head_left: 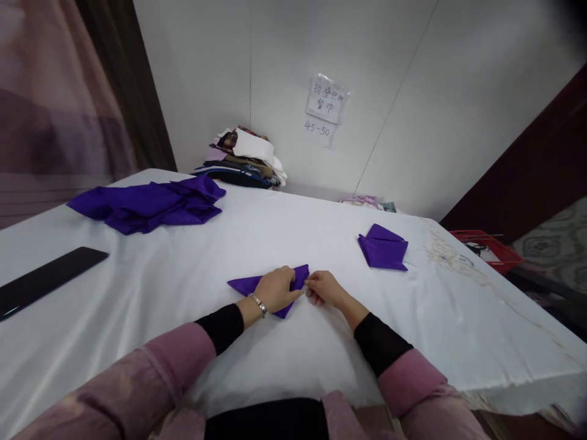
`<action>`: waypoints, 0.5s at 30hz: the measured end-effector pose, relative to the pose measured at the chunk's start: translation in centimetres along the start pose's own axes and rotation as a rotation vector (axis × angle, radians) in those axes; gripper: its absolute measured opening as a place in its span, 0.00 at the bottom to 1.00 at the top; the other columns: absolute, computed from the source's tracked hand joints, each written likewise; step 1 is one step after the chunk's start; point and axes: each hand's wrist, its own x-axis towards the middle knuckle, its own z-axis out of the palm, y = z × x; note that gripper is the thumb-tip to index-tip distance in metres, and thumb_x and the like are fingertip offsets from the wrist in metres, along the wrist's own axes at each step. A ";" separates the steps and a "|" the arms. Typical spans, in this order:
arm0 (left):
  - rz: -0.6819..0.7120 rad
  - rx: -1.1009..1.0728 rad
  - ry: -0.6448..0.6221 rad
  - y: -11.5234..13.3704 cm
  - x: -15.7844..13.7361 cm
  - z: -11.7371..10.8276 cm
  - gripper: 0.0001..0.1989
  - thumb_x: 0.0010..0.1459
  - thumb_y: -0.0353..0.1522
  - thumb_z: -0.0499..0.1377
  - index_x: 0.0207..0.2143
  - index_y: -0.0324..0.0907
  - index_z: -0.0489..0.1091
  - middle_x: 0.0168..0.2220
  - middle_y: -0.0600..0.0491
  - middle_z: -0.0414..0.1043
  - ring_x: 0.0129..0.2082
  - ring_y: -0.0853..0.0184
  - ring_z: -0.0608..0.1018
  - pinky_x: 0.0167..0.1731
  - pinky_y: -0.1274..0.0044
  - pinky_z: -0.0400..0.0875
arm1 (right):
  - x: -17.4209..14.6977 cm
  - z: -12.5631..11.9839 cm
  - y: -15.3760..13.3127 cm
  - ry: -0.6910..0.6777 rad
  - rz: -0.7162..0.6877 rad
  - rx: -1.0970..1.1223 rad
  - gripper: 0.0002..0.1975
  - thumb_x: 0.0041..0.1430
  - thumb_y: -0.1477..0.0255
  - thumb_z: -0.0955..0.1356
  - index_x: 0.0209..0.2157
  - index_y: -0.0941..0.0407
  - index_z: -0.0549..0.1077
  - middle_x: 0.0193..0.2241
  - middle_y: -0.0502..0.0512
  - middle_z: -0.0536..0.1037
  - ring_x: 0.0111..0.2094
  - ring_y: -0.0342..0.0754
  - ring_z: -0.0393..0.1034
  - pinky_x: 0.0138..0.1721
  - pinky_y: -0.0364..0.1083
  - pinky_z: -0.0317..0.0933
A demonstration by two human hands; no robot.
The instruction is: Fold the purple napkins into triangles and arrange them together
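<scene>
A folded purple napkin (247,284) lies on the white-covered table in front of me, with one point to the left and another toward me. My left hand (275,289) rests over its middle, fingers bent around the folded cloth and thumb reaching toward the right edge. At that right edge, the fingertips of my right hand (323,287) are pinched together on the cloth. Part of the napkin is hidden under my left hand. To the right lies a second purple napkin (384,249), folded into a compact shape with pointed corners.
A heap of loose purple cloths (151,205) lies at the back left, and a long black flat object (50,278) at the left. Stacked clothes (247,159) stand against the wall below a paper sign (326,101). A red basket (504,256) is beyond the table's right edge.
</scene>
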 end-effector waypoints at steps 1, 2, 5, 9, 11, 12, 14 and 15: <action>-0.015 0.013 -0.002 0.1 0.2 0.3 0.09 0.50 0.39 0.56 0.31 0.43 0.65 0.33 0.51 0.70 0.33 0.63 0.73 0.30 0.73 0.63 | 0.3 -0.1 -0.1 -0.009 0.005 0.001 0.06 0.54 0.73 0.65 0.25 0.57 0.66 0.15 0.48 0.72 0.12 0.39 0.64 0.10 0.37 0.56; -0.021 0.019 -0.005 0.2 0.4 0.6 0.07 0.50 0.37 0.56 0.30 0.44 0.65 0.32 0.51 0.70 0.33 0.63 0.73 0.30 0.73 0.63 | 0.7 -0.3 -0.2 -0.019 0.013 0.005 0.07 0.54 0.73 0.65 0.24 0.57 0.66 0.15 0.48 0.73 0.12 0.39 0.64 0.11 0.37 0.57; -0.014 0.016 -0.008 0.2 0.4 1.0 0.03 0.50 0.33 0.55 0.28 0.44 0.66 0.31 0.52 0.71 0.32 0.63 0.73 0.30 0.74 0.63 | 1.5 -0.6 -0.3 -0.037 0.034 0.012 0.09 0.54 0.73 0.65 0.22 0.58 0.66 0.15 0.49 0.73 0.12 0.39 0.65 0.11 0.37 0.58; 0.010 0.003 -0.006 0.1 0.2 1.1 0.02 0.50 0.31 0.53 0.27 0.44 0.65 0.30 0.53 0.71 0.31 0.65 0.73 0.30 0.74 0.62 | 2.0 -0.7 -0.3 -0.046 0.044 0.000 0.08 0.54 0.76 0.64 0.21 0.58 0.67 0.15 0.50 0.74 0.12 0.40 0.65 0.11 0.37 0.58; 0.026 -0.006 -0.007 0.2 0.1 1.0 0.02 0.51 0.31 0.53 0.27 0.44 0.65 0.30 0.53 0.71 0.31 0.65 0.73 0.30 0.74 0.62 | 2.0 -0.7 -0.4 -0.046 0.038 -0.016 0.08 0.53 0.77 0.63 0.21 0.58 0.67 0.16 0.50 0.74 0.13 0.40 0.66 0.11 0.37 0.58; 0.031 -0.010 -0.008 0.2 0.0 1.0 0.02 0.51 0.31 0.53 0.27 0.44 0.65 0.30 0.54 0.71 0.31 0.65 0.73 0.30 0.74 0.62 | 2.0 -0.7 -0.4 -0.043 0.033 -0.027 0.07 0.52 0.78 0.63 0.21 0.58 0.67 0.16 0.50 0.74 0.13 0.40 0.66 0.12 0.37 0.58; 0.033 -0.017 -0.007 0.3 0.0 1.0 0.02 0.51 0.31 0.54 0.27 0.44 0.65 0.30 0.54 0.71 0.31 0.65 0.73 0.30 0.74 0.62 | 1.9 -0.7 -0.4 -0.032 0.021 -0.059 0.07 0.52 0.78 0.63 0.22 0.58 0.68 0.17 0.51 0.75 0.13 0.40 0.66 0.13 0.38 0.59; 0.032 -0.021 -0.005 0.2 -0.1 1.1 0.03 0.51 0.33 0.54 0.27 0.44 0.65 0.29 0.53 0.71 0.31 0.65 0.73 0.30 0.74 0.62 | 1.9 -0.8 -0.4 -0.021 0.012 -0.080 0.07 0.52 0.78 0.63 0.22 0.58 0.68 0.18 0.51 0.75 0.14 0.41 0.67 0.13 0.38 0.60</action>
